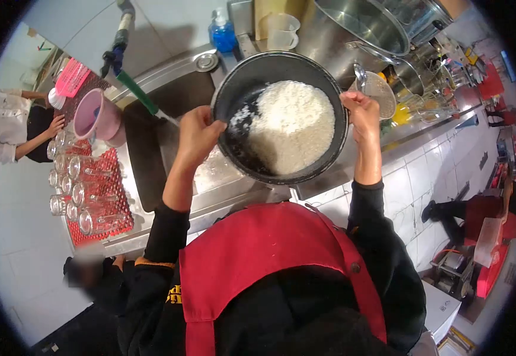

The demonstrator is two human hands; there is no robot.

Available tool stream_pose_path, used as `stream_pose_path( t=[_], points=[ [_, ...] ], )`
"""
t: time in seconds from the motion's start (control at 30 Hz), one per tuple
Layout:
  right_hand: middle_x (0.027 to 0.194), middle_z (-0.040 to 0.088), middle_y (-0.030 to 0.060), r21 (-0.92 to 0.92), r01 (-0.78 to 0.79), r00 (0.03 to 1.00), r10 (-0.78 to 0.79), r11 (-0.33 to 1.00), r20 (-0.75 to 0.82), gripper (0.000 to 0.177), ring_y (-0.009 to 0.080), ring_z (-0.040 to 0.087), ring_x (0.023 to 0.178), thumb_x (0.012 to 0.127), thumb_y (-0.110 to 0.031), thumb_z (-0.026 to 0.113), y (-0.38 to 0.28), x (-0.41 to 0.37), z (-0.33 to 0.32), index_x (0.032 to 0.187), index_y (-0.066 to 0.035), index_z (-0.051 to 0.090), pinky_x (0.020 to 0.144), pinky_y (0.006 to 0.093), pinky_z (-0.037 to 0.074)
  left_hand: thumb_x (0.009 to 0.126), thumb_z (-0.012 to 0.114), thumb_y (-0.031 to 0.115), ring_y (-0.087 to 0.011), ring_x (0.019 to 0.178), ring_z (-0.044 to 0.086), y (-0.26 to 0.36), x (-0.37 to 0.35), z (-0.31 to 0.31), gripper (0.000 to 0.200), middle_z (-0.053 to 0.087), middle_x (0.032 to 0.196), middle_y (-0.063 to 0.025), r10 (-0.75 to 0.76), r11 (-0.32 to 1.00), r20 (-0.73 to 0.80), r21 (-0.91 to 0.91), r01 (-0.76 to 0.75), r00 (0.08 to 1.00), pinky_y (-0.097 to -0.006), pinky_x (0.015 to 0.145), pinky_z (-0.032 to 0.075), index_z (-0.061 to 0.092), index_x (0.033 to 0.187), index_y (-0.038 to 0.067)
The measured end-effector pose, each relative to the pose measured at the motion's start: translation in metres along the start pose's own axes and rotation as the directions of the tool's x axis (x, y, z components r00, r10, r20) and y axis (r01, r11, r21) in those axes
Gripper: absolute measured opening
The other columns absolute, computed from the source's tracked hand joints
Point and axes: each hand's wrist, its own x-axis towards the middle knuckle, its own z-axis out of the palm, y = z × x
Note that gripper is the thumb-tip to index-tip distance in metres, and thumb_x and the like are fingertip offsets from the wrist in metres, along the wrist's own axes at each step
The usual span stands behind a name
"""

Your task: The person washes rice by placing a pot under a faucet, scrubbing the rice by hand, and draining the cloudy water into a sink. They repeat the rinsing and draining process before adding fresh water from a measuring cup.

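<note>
One head-worn, wide-angle view — facing steeply down and forward, close on the pot [240, 83] over the sink [142, 160].

Counter [320, 44]: stainless steel, against a white tiled wall.
Soap bottle [223, 32]: blue, with a pump, at the back of the counter.
Measuring jug [283, 31]: clear plastic, just beside the soap bottle.
Steel pot [364, 24]: large, at the far right.
Sink [145, 154]: dark basin with a green-handled sprayer [136, 92] above it.
Pink bucket [98, 115]: tilted at the sink's edge.
Glasses [86, 196]: rows lying on a red mat [115, 166].
Co-worker [3, 133]: white sleeves, one hand at the glasses.
</note>
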Motion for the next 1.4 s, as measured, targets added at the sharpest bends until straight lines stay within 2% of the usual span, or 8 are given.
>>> stream_pose_path(
  t=[0.43, 0.7, 0.77, 0.83, 0.93, 1.1, 1.27, 1.4],
  points=[
    [0.059, 0.053, -0.0014, -0.045, -0.039, 0.983, 0.031, 0.998, -0.179, 0.011, 0.0048, 0.041, 0.044, 0.073, -0.011, 0.062, 0.042, -0.006, -0.068, 0.075, 0.0, 0.06, 0.038, 0.0188, 0.03, 0.071, 0.064, 0.028, -0.0223, 0.048, 0.046, 0.029, 0.052, 0.051, 0.032, 0.048, 0.052, -0.0128, 0.288, 0.933, -0.03, 0.232, -0.273, 0.957, -0.0333, 0.049, 0.039, 0.052, 0.063, 0.0],
    [0.056, 0.056, 0.0027, -0.395, -0.08, 0.997, 0.066, 0.915, -0.048, 0.013, 0.0112, 0.051, 0.045, 0.075, -0.015, 0.061, 0.022, -0.005, -0.078, 0.075, -0.002, 0.06, 0.042, 0.025, 0.04, 0.074, 0.062, 0.021, -0.0253, 0.086, 0.055, 0.082, 0.06, -0.109, 0.027, 0.058, 0.099, -0.0101, 0.865, 0.452, -0.344, 0.851, -0.269, 0.364, -0.0291, 0.07, 0.043, 0.057, 0.099, 0.01],
    [0.063, 0.06, 0.0124, -0.902, 0.226, 0.901, -0.431, 0.368, 0.05, 0.016, 0.0195, 0.059, 0.054, 0.075, -0.018, 0.059, 0.001, 0.001, -0.068, 0.081, -0.003, 0.061, 0.049, 0.0293, 0.043, 0.076, 0.06, 0.021, -0.0247, 0.091, 0.055, 0.066, 0.073, -0.154, 0.03, 0.057, 0.102, -0.0107, 0.92, 0.315, -0.252, 0.931, -0.183, 0.299, -0.0283, 0.074, 0.042, 0.057, 0.103, 0.008],
    [0.07, 0.06, 0.0146, -0.845, 0.317, 0.854, -0.518, 0.43, 0.057, 0.016, 0.0247, 0.061, 0.061, 0.072, -0.019, 0.059, -0.035, 0.011, -0.036, 0.08, -0.006, 0.063, 0.055, 0.0325, 0.046, 0.084, 0.052, 0.015, -0.0196, 0.107, 0.046, 0.032, 0.09, -0.183, 0.026, 0.048, 0.117, -0.0106, 0.621, 0.732, -0.197, 0.49, -0.472, 0.759, -0.0303, 0.088, 0.037, 0.054, 0.109, 0.005],
    [0.066, 0.059, 0.0161, -0.703, 0.552, 0.77, -0.597, 0.447, 0.225, 0.014, 0.0303, 0.059, 0.062, 0.072, -0.02, 0.058, -0.058, 0.053, 0.022, 0.075, -0.007, 0.063, 0.056, 0.0342, 0.046, 0.089, 0.043, 0.018, -0.0198, 0.112, 0.042, 0.011, 0.094, -0.194, 0.03, 0.046, 0.121, -0.0106, 0.537, 0.797, 0.009, 0.322, -0.511, 0.843, -0.0327, 0.093, 0.032, 0.051, 0.114, 0.004],
    [0.06, 0.059, 0.0178, -0.908, 0.281, 0.929, 0.151, 0.312, 0.339, 0.029, 0.0251, 0.06, 0.05, 0.075, -0.023, 0.056, -0.04, 0.162, 0.105, 0.077, 0.006, 0.06, 0.052, 0.0325, 0.05, 0.077, 0.057, 0.027, -0.0248, 0.122, 0.029, 0.022, 0.086, -0.204, 0.042, 0.034, 0.131, -0.0123, 0.56, 0.82, 0.189, 0.009, -0.572, 0.807, -0.0364, 0.1, 0.02, 0.053, 0.111, 0.002],
    [0.065, 0.062, 0.018, -0.939, 0.048, 0.923, 0.344, 0.34, 0.172, 0.039, 0.0244, 0.059, 0.046, 0.076, -0.025, 0.056, -0.019, 0.211, 0.133, 0.075, 0.014, 0.056, 0.042, 0.0342, 0.05, 0.073, 0.063, 0.019, -0.0244, 0.121, 0.032, 0.019, 0.096, -0.223, 0.042, 0.036, 0.131, -0.0115, 0.537, 0.837, 0.29, -0.069, -0.543, 0.792, -0.037, 0.099, 0.023, 0.054, 0.111, 0.004],
    [0.06, 0.061, 0.0141, -0.915, -0.058, 0.925, 0.365, 0.4, 0.101, 0.029, 0.0209, 0.059, 0.046, 0.077, -0.022, 0.057, -0.018, 0.219, 0.148, 0.08, 0.007, 0.059, 0.04, 0.03, 0.048, 0.069, 0.067, 0.021, -0.0205, 0.099, 0.052, 0.032, 0.1, -0.21, 0.033, 0.057, 0.105, -0.0105, 0.623, 0.709, 0.179, 0.28, -0.647, 0.761, -0.0322, 0.084, 0.039, 0.062, 0.097, 0.006]
  ],
)
